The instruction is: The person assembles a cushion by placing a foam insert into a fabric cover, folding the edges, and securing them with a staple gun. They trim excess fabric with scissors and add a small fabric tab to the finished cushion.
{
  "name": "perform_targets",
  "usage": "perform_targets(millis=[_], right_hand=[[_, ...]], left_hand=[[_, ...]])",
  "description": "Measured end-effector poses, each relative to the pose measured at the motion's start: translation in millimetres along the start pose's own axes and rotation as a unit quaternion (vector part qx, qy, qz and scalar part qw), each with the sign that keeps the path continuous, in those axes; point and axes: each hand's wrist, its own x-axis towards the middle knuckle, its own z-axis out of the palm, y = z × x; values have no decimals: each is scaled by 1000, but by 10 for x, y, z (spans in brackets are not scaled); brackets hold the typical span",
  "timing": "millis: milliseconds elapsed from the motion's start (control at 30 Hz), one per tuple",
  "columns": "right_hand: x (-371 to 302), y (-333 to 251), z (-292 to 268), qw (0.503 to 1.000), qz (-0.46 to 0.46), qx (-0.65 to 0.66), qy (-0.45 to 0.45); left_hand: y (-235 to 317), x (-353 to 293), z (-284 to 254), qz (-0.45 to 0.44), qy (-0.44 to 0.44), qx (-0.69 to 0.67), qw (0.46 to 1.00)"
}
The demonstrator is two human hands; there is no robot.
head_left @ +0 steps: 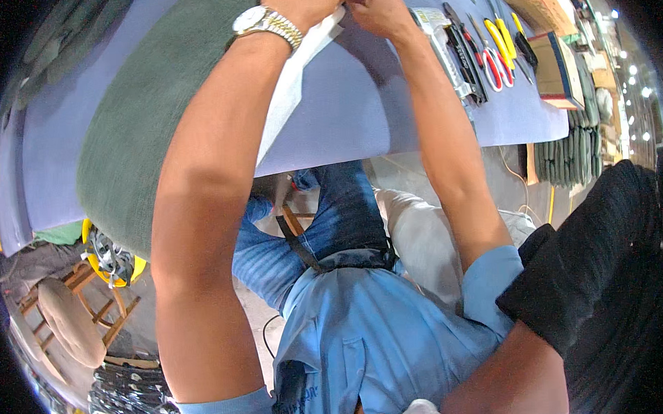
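Note:
Both my hands reach up to the top edge of the picture, over a table with a lavender cover [357, 111]. My left hand [302, 2], with a silver and gold wristwatch [265, 22] on the wrist, and my right hand [377, 8] meet on a strip of white material [291, 84] that hangs down over the table. The fingertips are cut off by the picture's edge. A dark green round mat [146, 118] lies to the left of my left forearm.
To the right on the table lie a grey stapler-like tool [446, 50], red-handled scissors [496, 66], yellow-handled pliers [502, 37] and cardboard boxes [557, 68]. A wooden stool [69, 318] stands lower left. Stacked dark pieces [574, 151] sit beyond the table's right end.

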Motion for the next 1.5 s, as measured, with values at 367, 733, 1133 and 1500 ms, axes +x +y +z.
perform_targets(millis=[367, 733, 1133, 1500], right_hand=[[-57, 22, 3, 1000, 3, -11, -2], [-102, -167, 250, 990, 21, 89, 105], [-174, 223, 151, 978, -43, 187, 84], [-88, 105, 101, 892, -41, 451, -4]], left_hand=[[90, -59, -133, -31, -18, -41, 999], [116, -148, -136, -86, 69, -45, 993], [159, -149, -34, -118, 68, -203, 970], [195, -329, -86, -47, 62, -178, 981]])
